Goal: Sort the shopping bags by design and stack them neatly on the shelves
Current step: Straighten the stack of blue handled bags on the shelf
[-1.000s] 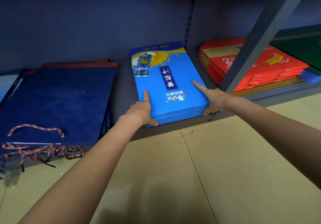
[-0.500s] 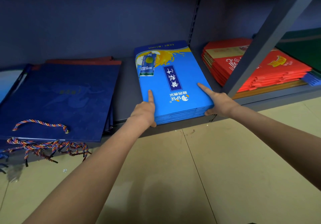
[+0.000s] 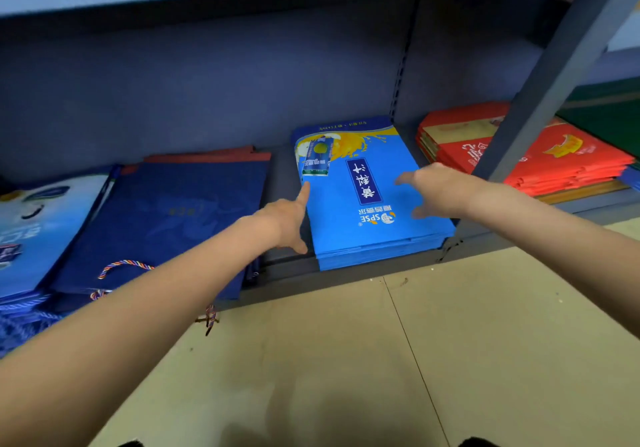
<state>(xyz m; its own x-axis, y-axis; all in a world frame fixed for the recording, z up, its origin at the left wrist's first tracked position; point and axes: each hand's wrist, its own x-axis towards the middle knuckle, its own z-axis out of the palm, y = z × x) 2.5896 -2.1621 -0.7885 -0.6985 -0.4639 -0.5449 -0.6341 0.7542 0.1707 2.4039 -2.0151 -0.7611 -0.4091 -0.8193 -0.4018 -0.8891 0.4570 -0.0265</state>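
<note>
A big dark shelf runs across the middle of the frame, low over a tan floor. At the middle left lies a stack of dark blue bags with striped rope handles hanging off the front edge. At the far left is a pale blue bag, partly cut off. At the middle right sits a pile of red bags, behind a slanted gray post. In the center lies the stack of bright blue bags — flat on the shelf, with a juice picture on top. The left hand is just beside the stack's left edge, first finger straight, thumb out, holding nothing. The right hand is over the top bag, a bit blurry — its fingers are spread apart and hold nothing, and I cannot tell if it touches the bag
</note>
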